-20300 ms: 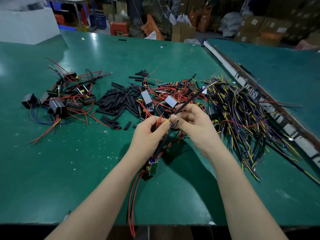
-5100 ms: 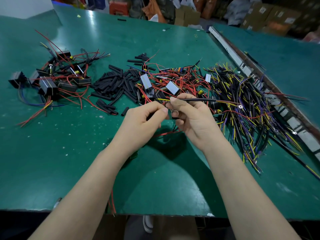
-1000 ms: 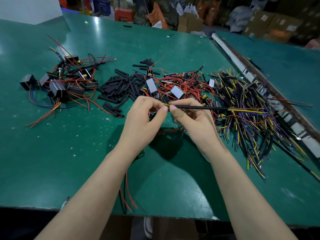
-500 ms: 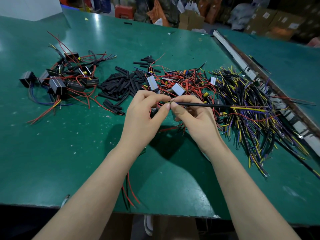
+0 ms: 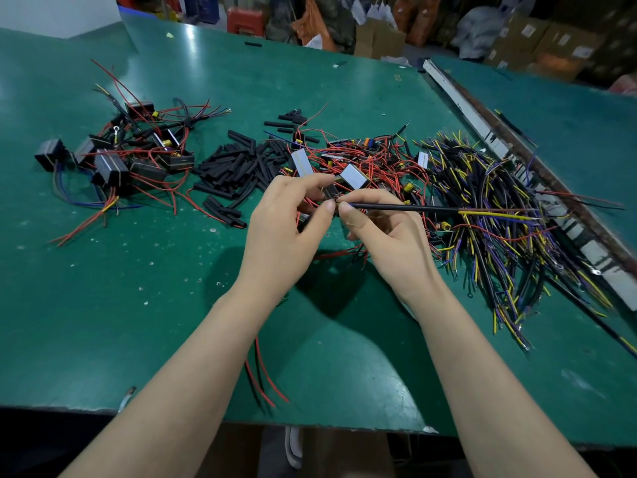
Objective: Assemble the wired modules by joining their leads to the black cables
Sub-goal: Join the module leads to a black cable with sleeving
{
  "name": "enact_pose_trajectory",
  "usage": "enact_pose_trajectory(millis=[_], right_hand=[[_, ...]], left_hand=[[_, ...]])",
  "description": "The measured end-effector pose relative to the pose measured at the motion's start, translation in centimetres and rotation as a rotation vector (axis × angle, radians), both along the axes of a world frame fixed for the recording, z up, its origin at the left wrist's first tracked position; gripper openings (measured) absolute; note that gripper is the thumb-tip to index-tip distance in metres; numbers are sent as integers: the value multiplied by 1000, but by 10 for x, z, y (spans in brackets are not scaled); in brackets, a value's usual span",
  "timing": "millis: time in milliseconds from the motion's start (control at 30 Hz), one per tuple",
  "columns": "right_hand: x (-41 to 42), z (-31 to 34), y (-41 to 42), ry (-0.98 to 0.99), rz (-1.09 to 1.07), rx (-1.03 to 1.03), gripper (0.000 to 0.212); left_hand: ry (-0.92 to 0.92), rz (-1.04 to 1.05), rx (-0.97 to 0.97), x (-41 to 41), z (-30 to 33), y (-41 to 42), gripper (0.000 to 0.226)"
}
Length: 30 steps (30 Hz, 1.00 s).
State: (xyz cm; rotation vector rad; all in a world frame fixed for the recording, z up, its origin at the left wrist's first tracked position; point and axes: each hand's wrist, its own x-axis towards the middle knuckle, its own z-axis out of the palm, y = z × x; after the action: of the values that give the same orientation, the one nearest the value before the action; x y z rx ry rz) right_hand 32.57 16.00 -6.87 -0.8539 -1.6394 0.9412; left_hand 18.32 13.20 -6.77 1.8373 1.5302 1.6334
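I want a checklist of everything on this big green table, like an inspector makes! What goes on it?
Surface: green table, speckled with pale spots.
Job's things: boxed modules far left; loose modules tangled in red leads centre.
Clutter: black tube pieces piled between them.
Grippers: left hand and right hand pinch wire ends together at their fingertips.
Cables: black cable runs right from the right hand to the cable heap.
Surroundings: cardboard boxes behind the table.
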Motion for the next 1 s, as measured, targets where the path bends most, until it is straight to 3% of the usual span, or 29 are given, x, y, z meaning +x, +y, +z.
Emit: enact_pose_trajectory(millis=[267,567,833,1000], right_hand=[[1,-1,1,-13,-11,-1,6],[0,1,1,-40,-18,3,5],[0,-5,4,-253,-187,342,5],[2,-11,1,-400,-289,493,10]], left_hand=[[-53,-62,-49,-2,3,-1,16],[-17,21,2,-1,0,1,10],[76,131,184,3,-3,0,10],[113,126,15,3,-2,0,13]])
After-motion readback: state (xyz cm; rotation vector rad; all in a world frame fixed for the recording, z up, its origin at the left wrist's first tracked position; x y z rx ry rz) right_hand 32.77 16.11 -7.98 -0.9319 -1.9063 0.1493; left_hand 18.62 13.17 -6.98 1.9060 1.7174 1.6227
